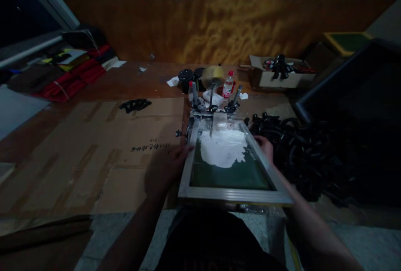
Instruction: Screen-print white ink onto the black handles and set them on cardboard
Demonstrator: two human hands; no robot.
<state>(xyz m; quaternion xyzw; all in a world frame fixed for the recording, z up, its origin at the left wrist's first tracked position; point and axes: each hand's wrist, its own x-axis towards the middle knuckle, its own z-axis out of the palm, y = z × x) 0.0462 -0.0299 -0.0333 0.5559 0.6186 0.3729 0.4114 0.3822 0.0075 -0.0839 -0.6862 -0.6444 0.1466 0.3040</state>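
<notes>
A metal-framed printing screen (234, 195) with green mesh lies in front of me, its near edge close to my body. White ink (223, 148) is spread thickly over the far half of the mesh. My left hand (181, 154) is at the screen's left side, fingers drawn together and pointing at the frame, dim and blurred. On the opposite side, my right hand (265, 148) has curled fingers beside the frame's right bar. The frame partly hides both hands' fingertips, and what they pinch cannot be made out. A hinge clamp (213, 110) stands at the screen's far end.
Cardboard (138, 154) covers the table at left, with a black glove-like item (135, 105) on it. Many black pieces (294, 150) are heaped at right. Behind the clamp stand a bottle (228, 85) and dark tubs (186, 79). An open box (282, 78) sits farther back.
</notes>
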